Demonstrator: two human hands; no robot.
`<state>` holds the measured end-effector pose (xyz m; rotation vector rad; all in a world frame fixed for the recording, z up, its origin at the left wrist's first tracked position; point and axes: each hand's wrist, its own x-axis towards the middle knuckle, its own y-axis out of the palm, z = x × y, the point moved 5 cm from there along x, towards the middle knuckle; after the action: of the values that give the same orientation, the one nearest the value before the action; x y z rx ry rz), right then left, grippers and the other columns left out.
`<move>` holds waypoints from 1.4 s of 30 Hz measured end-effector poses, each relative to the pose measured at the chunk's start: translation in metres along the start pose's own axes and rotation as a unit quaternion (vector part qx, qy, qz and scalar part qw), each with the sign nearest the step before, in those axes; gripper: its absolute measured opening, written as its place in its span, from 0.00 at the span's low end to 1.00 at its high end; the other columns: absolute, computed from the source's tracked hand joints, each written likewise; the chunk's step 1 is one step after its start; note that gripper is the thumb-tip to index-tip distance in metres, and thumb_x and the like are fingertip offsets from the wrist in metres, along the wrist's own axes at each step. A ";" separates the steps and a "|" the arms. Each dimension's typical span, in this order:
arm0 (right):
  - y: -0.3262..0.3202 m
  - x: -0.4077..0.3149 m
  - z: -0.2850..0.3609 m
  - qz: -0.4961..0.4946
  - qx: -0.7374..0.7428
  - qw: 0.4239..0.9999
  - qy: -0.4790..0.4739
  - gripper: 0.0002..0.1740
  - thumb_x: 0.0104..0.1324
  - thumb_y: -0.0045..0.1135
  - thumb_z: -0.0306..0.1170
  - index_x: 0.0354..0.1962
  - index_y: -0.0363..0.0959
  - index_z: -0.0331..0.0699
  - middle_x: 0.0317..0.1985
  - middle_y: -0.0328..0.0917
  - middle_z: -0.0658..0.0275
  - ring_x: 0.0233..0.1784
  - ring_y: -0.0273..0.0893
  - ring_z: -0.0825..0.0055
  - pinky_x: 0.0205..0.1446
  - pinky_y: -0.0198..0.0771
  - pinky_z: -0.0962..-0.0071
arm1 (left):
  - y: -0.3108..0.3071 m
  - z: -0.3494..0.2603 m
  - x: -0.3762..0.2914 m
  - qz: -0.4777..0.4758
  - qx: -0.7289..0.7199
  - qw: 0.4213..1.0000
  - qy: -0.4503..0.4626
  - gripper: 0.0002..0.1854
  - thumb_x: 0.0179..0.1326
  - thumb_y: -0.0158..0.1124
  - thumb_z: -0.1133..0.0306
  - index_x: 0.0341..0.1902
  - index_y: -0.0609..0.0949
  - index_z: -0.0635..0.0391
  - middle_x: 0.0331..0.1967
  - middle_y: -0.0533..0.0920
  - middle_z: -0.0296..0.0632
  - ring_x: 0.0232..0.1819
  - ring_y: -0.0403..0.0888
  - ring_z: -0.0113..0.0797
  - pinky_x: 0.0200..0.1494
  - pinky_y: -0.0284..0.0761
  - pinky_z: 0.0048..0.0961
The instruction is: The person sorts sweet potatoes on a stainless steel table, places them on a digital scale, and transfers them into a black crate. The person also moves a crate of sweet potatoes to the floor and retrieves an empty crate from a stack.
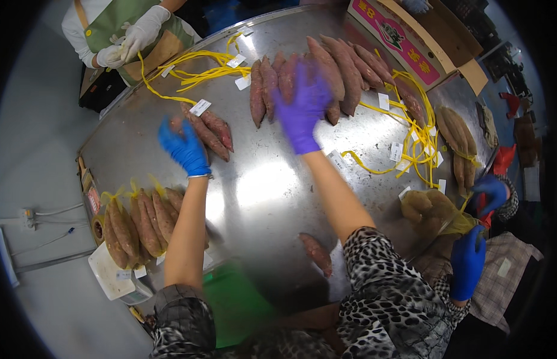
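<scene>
My left hand (184, 146), in a blue glove, is beside two or more sweet potatoes (208, 134) at the left of the metal table; part of another shows by its fingers, and its grip is unclear. My right hand (304, 107), in a purple glove and blurred by motion, is over a row of loose sweet potatoes (346, 76) at the far side. What lies under its palm is hidden. One sweet potato (317, 255) rests alone near my body. Yellow mesh strips with white tags (200, 107) lie beyond my left hand, and more yellow strips (413, 152) at the right.
Netted sweet potatoes (146, 222) lie at the left by a white scale (110, 273). A cardboard box (404, 45) stands at the far right. A person in white gloves (146, 31) holds a yellow strip; another in blue gloves (468, 264) handles a net bag (429, 213) close on my right.
</scene>
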<state>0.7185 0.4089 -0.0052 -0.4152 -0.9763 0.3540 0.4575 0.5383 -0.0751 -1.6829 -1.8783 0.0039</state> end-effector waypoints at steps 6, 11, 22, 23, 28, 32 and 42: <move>-0.021 0.026 -0.125 0.089 -0.141 0.980 0.112 0.65 0.43 0.74 0.56 0.73 0.46 0.45 0.65 0.60 0.44 0.66 0.62 0.47 0.65 0.60 0.46 | 0.166 -0.129 -0.046 0.296 0.035 0.937 0.184 0.43 0.59 0.67 0.47 0.73 0.63 0.54 0.70 0.64 0.57 0.70 0.64 0.55 0.72 0.60 0.44; -0.020 0.032 -0.116 0.128 -0.151 0.973 0.115 0.62 0.45 0.72 0.54 0.73 0.47 0.45 0.62 0.61 0.40 0.63 0.64 0.43 0.63 0.65 0.48 | 0.258 -0.131 -0.035 0.414 0.298 0.843 0.173 0.66 0.40 0.69 0.30 0.80 0.50 0.45 0.77 0.53 0.59 0.77 0.53 0.59 0.77 0.49 0.48; -0.063 0.027 -0.125 0.185 0.035 0.954 0.232 0.55 0.51 0.67 0.51 0.72 0.52 0.44 0.68 0.61 0.47 0.70 0.62 0.47 0.71 0.60 0.53 | 0.271 -0.150 -0.052 0.418 0.274 0.858 0.121 0.55 0.45 0.67 0.34 0.78 0.57 0.34 0.79 0.53 0.45 0.80 0.47 0.51 0.78 0.48 0.51; -0.068 0.016 -0.129 0.133 0.054 0.955 0.258 0.55 0.51 0.67 0.50 0.73 0.51 0.44 0.69 0.59 0.46 0.71 0.61 0.47 0.72 0.59 0.54 | 0.259 -0.154 -0.060 0.414 0.257 0.868 0.098 0.54 0.45 0.69 0.37 0.78 0.58 0.34 0.77 0.55 0.49 0.78 0.50 0.55 0.75 0.52 0.52; -0.113 -0.065 -0.130 -0.010 0.269 0.912 0.308 0.53 0.57 0.66 0.45 0.74 0.47 0.40 0.73 0.52 0.48 0.74 0.56 0.54 0.75 0.53 0.59 | 0.202 -0.173 -0.110 0.305 0.240 0.920 0.056 0.51 0.41 0.78 0.50 0.71 0.66 0.43 0.63 0.66 0.64 0.65 0.65 0.67 0.67 0.65 0.53; -0.144 -0.128 -0.073 0.011 0.519 0.768 0.375 0.53 0.59 0.66 0.45 0.74 0.47 0.36 0.70 0.56 0.52 0.72 0.58 0.62 0.74 0.54 0.64 | 0.137 -0.135 -0.151 0.249 0.014 0.966 0.069 0.50 0.38 0.80 0.54 0.65 0.67 0.60 0.59 0.68 0.55 0.63 0.68 0.56 0.66 0.66 0.48; -0.261 -0.304 0.173 0.422 0.544 0.588 0.425 0.53 0.61 0.66 0.44 0.73 0.46 0.30 0.70 0.59 0.51 0.73 0.59 0.62 0.73 0.58 0.66 | -0.283 -0.134 -0.269 0.373 -0.213 0.846 -0.316 0.45 0.54 0.73 0.64 0.73 0.61 0.60 0.65 0.71 0.42 0.68 0.67 0.36 0.69 0.63 0.34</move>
<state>0.4415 0.0719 -0.0106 0.1720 0.5763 1.3740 0.2628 0.1895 0.0287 -2.9161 -1.5469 0.5534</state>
